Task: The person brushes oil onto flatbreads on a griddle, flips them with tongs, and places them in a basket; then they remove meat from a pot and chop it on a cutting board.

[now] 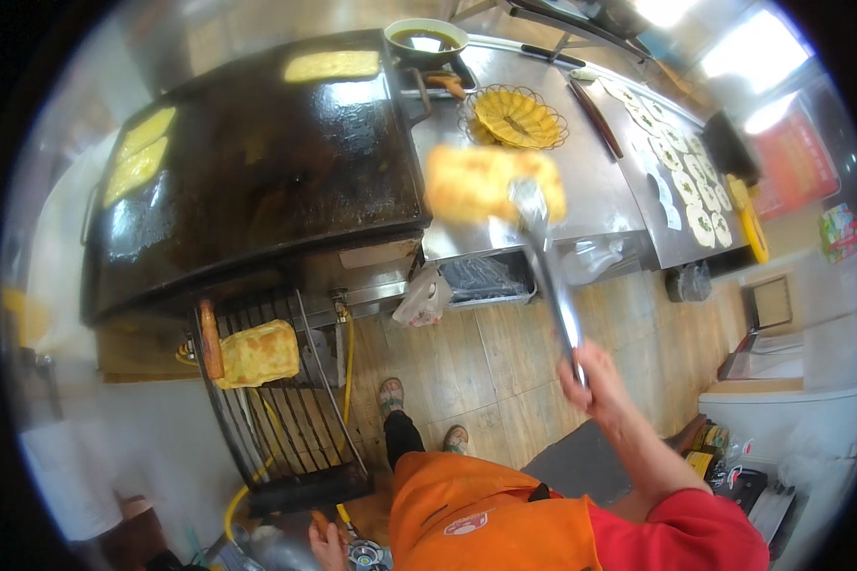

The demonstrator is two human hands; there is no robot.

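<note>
My right hand [596, 382] grips metal tongs [553, 300]. Their tips pinch a golden, browned rectangular flatbread [464, 184], blurred, held above the steel counter in front of a yellow woven basket [518, 118]. Low in the picture, my left hand [328, 548] is closed around a wooden handle [319, 521] at the near end of a pulled-out barred rack [314, 428]. On the rack's bars lies another browned flatbread [261, 353], and beside it a reddish-brown sausage-shaped piece [211, 339]. The dark griddle [257, 164] carries paler flat dough pieces [332, 66] at its far edge and left side [137, 171].
A bowl of dark liquid [426, 39] stands at the griddle's far right corner. A dark rod [596, 118] lies on the steel counter [471, 239]. Several dough rounds with green bits [685, 189] cover the right end. Yellow hoses [348, 385] run below the griddle.
</note>
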